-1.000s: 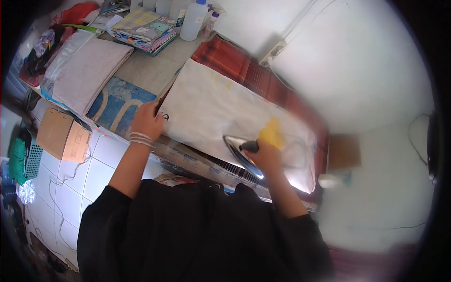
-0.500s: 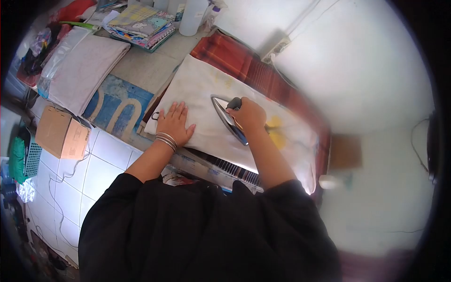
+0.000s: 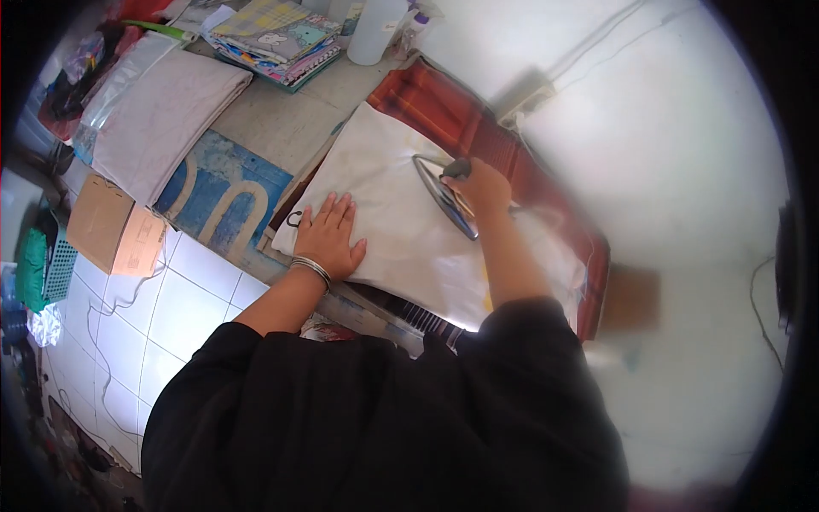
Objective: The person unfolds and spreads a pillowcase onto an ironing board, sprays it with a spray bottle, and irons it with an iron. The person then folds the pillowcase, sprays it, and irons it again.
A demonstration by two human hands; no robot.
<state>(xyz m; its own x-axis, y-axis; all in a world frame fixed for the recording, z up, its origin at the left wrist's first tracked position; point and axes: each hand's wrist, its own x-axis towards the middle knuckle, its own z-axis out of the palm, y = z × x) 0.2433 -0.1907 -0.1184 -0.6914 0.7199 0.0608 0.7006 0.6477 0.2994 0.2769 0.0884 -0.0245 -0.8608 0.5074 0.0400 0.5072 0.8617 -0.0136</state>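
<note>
A pale, off-white cloth (image 3: 388, 175) with faint yellow marks lies spread over a red plaid cloth (image 3: 439, 102). My left hand (image 3: 331, 241) rests flat on its left part, fingers stretched and slightly spread. Close to those fingertips, a small dark loop (image 3: 294, 218) shows at the cloth's left edge. My right hand (image 3: 484, 188) is wrapped round the dark handle of a clothes iron (image 3: 438, 194), whose tip points up and left. The iron sits on the pale cloth near its far edge. My right forearm covers part of the cloth's right side.
A folded pale cloth (image 3: 162, 119) lies at the left, by a stack of folded patterned cloths (image 3: 277, 43). Bottles (image 3: 375, 34) stand at the back. A power socket (image 3: 525, 98) is on the right wall. Below left, a cardboard box (image 3: 102, 226) stands near cables on the tiled floor.
The iron, in my right hand, has slid toward the cloth's far edge. My left hand stays flat in about the same place. The whole view has shifted slightly.
</note>
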